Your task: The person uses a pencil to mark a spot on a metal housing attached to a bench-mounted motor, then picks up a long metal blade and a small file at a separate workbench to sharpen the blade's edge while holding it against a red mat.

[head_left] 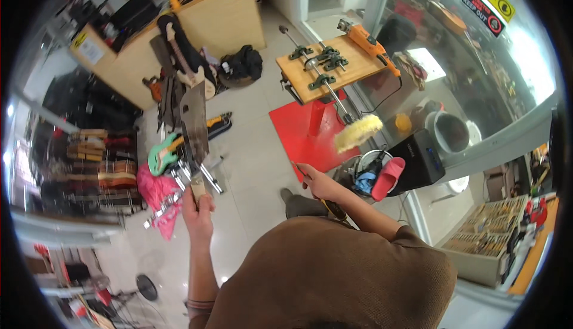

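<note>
My left hand (200, 214) is closed round the pale handle of a large cleaver-like blade (194, 120). The blade is broad, dark and worn, has a hole in it, and points up and away from me. Behind it on the floor are a chrome metal stand (210, 177) and a mint-green electric guitar (161, 155). In front of my body, my right hand (313, 181) is closed on a slim dark tool (296, 166), its thin end sticking out past the fingers. A black-and-yellow handle (335, 211) shows below the right wrist; whether it belongs to that tool is unclear.
Ahead to the right, a wooden bench top (304, 81) on a red base (286, 138) carries a clamped shaft with a fluffy yellow buffing wheel (359, 132) and an orange power tool (367, 42). A pink slipper (388, 178) rests on a bucket. Pink cloth (156, 187) lies left.
</note>
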`<state>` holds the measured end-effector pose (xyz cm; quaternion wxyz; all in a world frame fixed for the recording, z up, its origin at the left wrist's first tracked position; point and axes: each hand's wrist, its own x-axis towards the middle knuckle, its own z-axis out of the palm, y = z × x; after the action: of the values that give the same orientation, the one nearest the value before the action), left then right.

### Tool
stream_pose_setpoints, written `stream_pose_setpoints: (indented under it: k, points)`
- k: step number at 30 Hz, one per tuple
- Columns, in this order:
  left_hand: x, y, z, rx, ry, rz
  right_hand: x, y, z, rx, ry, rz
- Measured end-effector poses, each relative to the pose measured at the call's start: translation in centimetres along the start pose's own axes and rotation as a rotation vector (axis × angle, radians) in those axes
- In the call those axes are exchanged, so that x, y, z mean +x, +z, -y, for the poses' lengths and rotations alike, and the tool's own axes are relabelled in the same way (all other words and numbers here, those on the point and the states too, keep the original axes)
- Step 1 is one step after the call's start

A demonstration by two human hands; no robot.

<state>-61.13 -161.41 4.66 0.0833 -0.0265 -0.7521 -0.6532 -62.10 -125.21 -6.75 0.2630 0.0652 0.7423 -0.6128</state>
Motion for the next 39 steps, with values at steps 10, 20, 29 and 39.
stream_pose_setpoints:
  k: [10, 20, 29, 39]
  points:
    - [24.1, -4.6, 6.7, 0.015, -0.147, -0.028, 29.1, -0.8, 16.0, -0.616, -0.275, -0.045]
    - [62.3, -10.3, 14.8, -0.101, -0.123, 0.091, 42.2, -15.9, 28.7, -0.584, 0.057, -0.828]
    - [90.1, 16.7, 6.7, -0.208, 0.166, 1.043, 34.7, -32.5, 20.5, -0.7, 0.661, -1.389]
    - [97.5, 48.2, 5.9, 0.093, 0.6, 1.773, 40.3, -40.5, 13.7, -0.804, 0.809, -1.515]
